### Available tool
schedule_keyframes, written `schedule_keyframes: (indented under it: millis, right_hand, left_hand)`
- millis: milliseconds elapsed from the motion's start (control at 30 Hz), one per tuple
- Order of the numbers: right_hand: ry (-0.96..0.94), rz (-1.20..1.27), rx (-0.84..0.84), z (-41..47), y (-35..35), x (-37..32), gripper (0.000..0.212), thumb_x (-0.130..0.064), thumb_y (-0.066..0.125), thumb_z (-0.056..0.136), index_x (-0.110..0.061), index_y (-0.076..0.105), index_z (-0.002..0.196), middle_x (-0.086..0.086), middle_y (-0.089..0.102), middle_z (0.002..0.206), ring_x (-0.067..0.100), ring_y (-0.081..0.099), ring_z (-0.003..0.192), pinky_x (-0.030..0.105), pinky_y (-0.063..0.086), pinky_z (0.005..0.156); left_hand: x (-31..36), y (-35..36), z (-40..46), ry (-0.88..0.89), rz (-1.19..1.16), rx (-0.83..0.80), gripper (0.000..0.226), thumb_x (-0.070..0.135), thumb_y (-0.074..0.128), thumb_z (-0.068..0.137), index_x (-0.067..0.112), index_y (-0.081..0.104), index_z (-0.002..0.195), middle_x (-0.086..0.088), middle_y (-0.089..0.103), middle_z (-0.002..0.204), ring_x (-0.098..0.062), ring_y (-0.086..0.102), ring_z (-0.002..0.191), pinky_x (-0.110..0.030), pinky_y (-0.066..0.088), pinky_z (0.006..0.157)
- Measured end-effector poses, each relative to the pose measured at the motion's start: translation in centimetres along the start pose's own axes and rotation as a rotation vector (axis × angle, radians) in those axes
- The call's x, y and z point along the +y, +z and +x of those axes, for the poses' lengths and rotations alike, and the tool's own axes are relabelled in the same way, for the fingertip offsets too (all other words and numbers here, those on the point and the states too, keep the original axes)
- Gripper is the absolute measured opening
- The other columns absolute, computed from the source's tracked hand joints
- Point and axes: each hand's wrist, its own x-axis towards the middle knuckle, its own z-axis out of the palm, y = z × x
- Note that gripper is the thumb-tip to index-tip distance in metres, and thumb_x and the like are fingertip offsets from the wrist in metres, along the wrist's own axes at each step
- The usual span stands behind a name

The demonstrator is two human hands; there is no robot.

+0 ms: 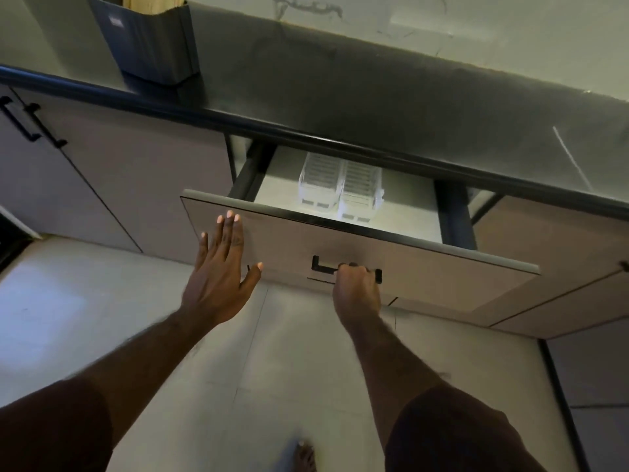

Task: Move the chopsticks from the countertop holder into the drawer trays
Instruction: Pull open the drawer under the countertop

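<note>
- Floor: pale tiles; a bare foot shows at the bottom edge.
- Worktop: dark, with a rounded black front edge, running across the upper part of the view.
- Cabinets: grey-brown fronts under the worktop; black bar handles on the far left doors.
- Drawer: part-way out below the worktop, pale inside, black pull on its front.
- Holder: dark grey, ribbed, upright at the worktop's far left.
- Chopsticks: pale wooden, standing in the holder, only a short stretch visible at the top of the view.
- Trays: two clear ribbed ones, side by side and touching, inside the drawer near the middle; nothing seen in them.
- Left hand: fingers straight and spread, flat over the drawer front's left end; contact cannot be told.
- Right hand: fingers curled round the pull, gripping it.
</note>
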Motion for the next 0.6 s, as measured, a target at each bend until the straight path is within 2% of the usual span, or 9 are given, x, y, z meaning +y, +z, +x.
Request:
schedule_keyframes:
  millis: [133,333,600]
  right_hand:
    - [0.107,0.037,-0.014,-4.8,0.0,-0.9,0.018,-0.014,0.061,0.094,-0.007,0.068,0.108,0.013,0.071,0.098,0.025,0.067,0.086,0.028,0.043,0.061]
    - [0.174,0.185,-0.043,-12.6,0.9,-1.3,0.021,-0.022,0.059,0.096,-0.008,0.068,0.110,0.011,0.070,0.098,0.024,0.065,0.085,0.026,0.041,0.065]
    - [0.209,0.202,-0.071,-19.6,1.9,-1.9,0.022,-0.022,0.061,0.095,-0.010,0.068,0.113,0.010,0.069,0.100,0.023,0.064,0.086,0.026,0.043,0.066]
  left_hand:
    - [-1.0,-1.4,-4.7,0.065,0.016,0.034,0.082,0.059,0.022,0.094,0.016,-0.020,0.149,-0.004,-0.022,0.159,-0.016,-0.022,0.146,-0.041,-0.007,0.118]
    - [-1.1,-2.5,-11.9,0.115,0.032,0.042,0.082,0.057,0.025,0.095,0.016,-0.019,0.150,-0.006,-0.019,0.161,-0.018,-0.017,0.148,-0.044,-0.002,0.119]
    - [-0.5,-3.4,-18.2,0.104,0.037,0.014,0.080,0.059,0.020,0.094,0.018,-0.018,0.151,-0.001,-0.021,0.161,-0.018,-0.016,0.149,-0.048,0.001,0.119]
